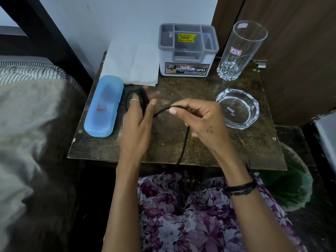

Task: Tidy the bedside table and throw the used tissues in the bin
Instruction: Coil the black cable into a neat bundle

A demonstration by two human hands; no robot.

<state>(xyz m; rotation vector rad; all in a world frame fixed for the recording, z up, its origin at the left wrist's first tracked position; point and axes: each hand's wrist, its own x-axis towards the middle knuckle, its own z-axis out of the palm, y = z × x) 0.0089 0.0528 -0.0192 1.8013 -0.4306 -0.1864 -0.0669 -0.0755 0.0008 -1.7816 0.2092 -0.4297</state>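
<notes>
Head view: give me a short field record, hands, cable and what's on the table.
left hand: holds black cable coils looped around its fingers
right hand: pinches the black cable
cable tail: hangs over the table's front edge
table: blue case left, white tissue back left, grey organiser back, tall glass back right, glass ashtray right

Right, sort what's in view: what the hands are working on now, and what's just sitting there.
In hand:
black cord, coiled round left hand, pinched by right hand

Lying about:
blue case
tissue
organiser box
tall glass
glass ashtray
</notes>
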